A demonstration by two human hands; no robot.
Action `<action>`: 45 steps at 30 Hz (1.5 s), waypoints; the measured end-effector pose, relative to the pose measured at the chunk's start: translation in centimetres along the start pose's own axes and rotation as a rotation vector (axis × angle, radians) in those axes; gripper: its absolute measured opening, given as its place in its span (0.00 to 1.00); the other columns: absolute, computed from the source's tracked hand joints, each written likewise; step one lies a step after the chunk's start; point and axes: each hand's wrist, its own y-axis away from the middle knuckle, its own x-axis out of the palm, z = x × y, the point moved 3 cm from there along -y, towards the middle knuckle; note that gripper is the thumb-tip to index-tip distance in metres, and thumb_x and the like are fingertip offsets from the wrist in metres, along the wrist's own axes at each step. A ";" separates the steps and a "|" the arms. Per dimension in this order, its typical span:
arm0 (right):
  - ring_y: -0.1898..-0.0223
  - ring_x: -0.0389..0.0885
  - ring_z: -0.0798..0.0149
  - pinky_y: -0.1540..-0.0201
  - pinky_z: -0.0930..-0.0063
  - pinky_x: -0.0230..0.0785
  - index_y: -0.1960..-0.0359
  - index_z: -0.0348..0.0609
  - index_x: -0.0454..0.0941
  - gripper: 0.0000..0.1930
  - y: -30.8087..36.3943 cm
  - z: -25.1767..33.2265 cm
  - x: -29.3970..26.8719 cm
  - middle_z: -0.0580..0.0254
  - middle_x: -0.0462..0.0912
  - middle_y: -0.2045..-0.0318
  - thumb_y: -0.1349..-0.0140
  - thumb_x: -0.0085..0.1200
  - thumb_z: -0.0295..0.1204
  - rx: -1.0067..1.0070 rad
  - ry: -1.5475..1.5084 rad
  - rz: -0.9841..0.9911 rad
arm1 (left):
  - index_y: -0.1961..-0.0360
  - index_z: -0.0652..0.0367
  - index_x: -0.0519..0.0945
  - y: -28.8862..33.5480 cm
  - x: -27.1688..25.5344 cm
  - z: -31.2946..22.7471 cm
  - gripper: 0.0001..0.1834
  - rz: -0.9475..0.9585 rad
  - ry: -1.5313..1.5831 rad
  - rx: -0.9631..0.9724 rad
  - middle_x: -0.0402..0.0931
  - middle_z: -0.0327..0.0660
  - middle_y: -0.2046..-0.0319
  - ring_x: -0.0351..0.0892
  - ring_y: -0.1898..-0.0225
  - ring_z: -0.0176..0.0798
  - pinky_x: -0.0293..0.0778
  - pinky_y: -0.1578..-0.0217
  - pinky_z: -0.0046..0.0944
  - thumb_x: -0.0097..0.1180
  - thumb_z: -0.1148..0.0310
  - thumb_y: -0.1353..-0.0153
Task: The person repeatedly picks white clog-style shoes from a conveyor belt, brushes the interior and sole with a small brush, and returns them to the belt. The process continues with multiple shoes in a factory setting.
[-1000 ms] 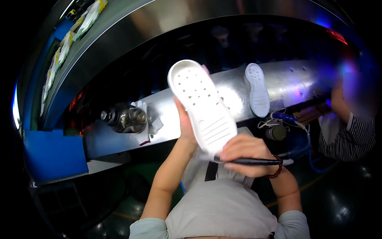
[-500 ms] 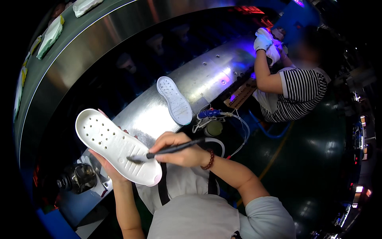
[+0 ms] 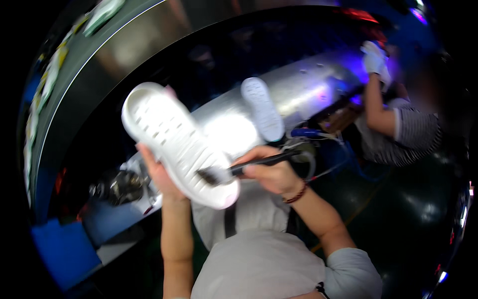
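My left hand (image 3: pixel 162 174) grips a white shoe sole (image 3: pixel 174 134) by its edge, tilted up in front of me; the fingers behind it are mostly hidden. The sole has small holes at its far end and ridges towards the near end, where a pale pink patch shows. Between the fingers of my right hand (image 3: pixel 271 172) is a black-handled brush (image 3: pixel 264 162). Its dark bristles rest on the ridged part of the sole. A second white sole (image 3: pixel 263 109) lies on the metal bench beyond my hands. The picture is blurred by motion.
The metal bench (image 3: pixel 303 89) curves across ahead. A glass jar (image 3: pixel 122 187) stands at left, near a blue box (image 3: pixel 64 254). A blue connector (image 3: pixel 306 133) with cables hangs at the bench edge. At far right a co-worker in a striped top (image 3: pixel 418 127) holds something white.
My view has swung, so the bench and co-worker sit further right and higher. The brush has shifted along the sole towards its pink end. Both hands keep their hold.
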 end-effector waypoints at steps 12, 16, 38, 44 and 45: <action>0.63 0.73 0.66 0.59 0.78 0.64 0.68 0.32 0.72 0.08 1.0 1.6 4.7 0.52 0.75 0.67 0.53 0.49 0.17 -0.329 0.571 0.157 | 0.47 0.64 0.57 2.9 -0.3 1.6 0.30 0.126 0.186 -0.007 0.64 0.49 0.52 0.66 0.52 0.44 0.62 0.52 0.41 0.31 0.51 0.43; 0.64 0.73 0.64 0.60 0.76 0.64 0.69 0.34 0.73 0.09 0.5 1.6 4.5 0.53 0.75 0.67 0.56 0.52 0.18 -0.354 0.594 0.107 | 0.48 0.65 0.58 2.2 -0.3 1.3 0.29 0.106 0.081 0.028 0.64 0.50 0.53 0.67 0.53 0.44 0.63 0.52 0.40 0.32 0.52 0.43; 0.65 0.77 0.62 0.62 0.76 0.69 0.71 0.36 0.75 0.09 -1.8 5.2 5.7 0.55 0.78 0.69 0.58 0.55 0.18 -0.322 0.959 0.474 | 0.50 0.67 0.60 0.8 1.8 -1.3 0.26 0.101 -0.235 -0.285 0.68 0.52 0.58 0.73 0.61 0.41 0.72 0.61 0.36 0.42 0.61 0.46; 0.64 0.77 0.62 0.61 0.75 0.70 0.69 0.38 0.76 0.10 -0.9 6.0 5.8 0.57 0.78 0.67 0.56 0.55 0.20 -0.284 0.849 0.588 | 0.54 0.69 0.63 1.0 2.3 -1.9 0.25 0.048 -0.310 -0.577 0.71 0.50 0.64 0.75 0.66 0.37 0.74 0.67 0.32 0.46 0.60 0.47; 0.64 0.77 0.62 0.61 0.75 0.70 0.69 0.39 0.76 0.10 -1.1 6.3 6.0 0.56 0.77 0.66 0.56 0.55 0.20 -0.325 1.014 0.556 | 0.54 0.70 0.64 1.2 3.0 -1.6 0.25 -0.021 -0.261 -0.607 0.72 0.50 0.65 0.76 0.67 0.36 0.74 0.69 0.31 0.46 0.59 0.46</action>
